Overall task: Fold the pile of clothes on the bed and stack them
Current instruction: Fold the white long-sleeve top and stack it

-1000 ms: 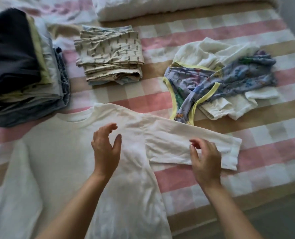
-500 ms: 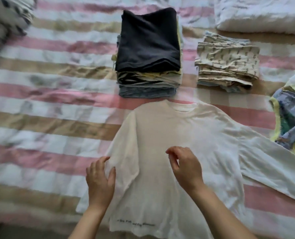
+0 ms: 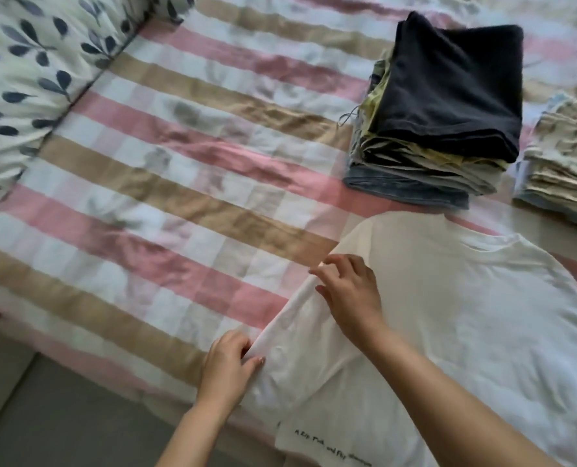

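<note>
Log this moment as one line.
step: fold shirt | left hand: pinches sleeve fold | right hand: grips fold nearer shoulder | stack: behind shirt, untouched

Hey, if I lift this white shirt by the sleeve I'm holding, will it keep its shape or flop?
Probably flop: the white shirt lies wrinkled, and its sleeve bunches into a soft ridge where the left hand and right hand grip it. It looks thin, so likely light. On the striped bedcover it would probably drag and crease, not slide.
</note>
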Demonstrator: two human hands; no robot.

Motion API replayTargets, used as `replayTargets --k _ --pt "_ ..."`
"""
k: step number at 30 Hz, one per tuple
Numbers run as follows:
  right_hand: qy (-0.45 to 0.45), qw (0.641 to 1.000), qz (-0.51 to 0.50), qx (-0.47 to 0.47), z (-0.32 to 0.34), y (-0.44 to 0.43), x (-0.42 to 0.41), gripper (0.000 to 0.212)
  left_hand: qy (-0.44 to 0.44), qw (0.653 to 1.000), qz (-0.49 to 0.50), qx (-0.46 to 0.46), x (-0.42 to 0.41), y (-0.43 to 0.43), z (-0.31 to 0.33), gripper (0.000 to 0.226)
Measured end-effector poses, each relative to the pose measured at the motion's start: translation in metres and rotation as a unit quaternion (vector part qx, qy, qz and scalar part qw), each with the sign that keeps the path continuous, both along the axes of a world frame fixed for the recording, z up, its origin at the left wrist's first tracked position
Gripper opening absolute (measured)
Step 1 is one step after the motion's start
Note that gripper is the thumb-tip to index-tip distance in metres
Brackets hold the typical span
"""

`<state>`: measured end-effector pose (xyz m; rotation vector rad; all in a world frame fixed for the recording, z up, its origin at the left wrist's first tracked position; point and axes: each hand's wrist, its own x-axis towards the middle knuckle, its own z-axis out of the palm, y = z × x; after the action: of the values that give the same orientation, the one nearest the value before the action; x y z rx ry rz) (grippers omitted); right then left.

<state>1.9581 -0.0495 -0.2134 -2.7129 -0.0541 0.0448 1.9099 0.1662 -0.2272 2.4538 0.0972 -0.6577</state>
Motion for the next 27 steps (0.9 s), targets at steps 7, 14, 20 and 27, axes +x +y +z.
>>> replayTargets --k 7,14,20,27 --pt "0.136 0.978 0.101 -0.120 -0.018 -0.008 0.052 0.027 0.010 0.990 0.060 -0.123 0.026 0.043 0.010 0.026" --pt "0.047 0.998 -0.017 0.047 -0.012 0.012 0.087 0.020 -0.108 0.991 0.046 -0.064 0.101 0.079 0.035 0.019" --pt "0.012 0.991 -0.111 0.070 -0.022 0.033 0.106 0.019 -0.123 0.957 0.230 -0.129 0.145 0.089 0.012 0.009" --pt "0.042 0.987 -0.155 -0.013 -0.040 0.040 0.025 0.055 -0.126 0.946 0.284 -0.095 0.123 0.082 -0.012 0.032"
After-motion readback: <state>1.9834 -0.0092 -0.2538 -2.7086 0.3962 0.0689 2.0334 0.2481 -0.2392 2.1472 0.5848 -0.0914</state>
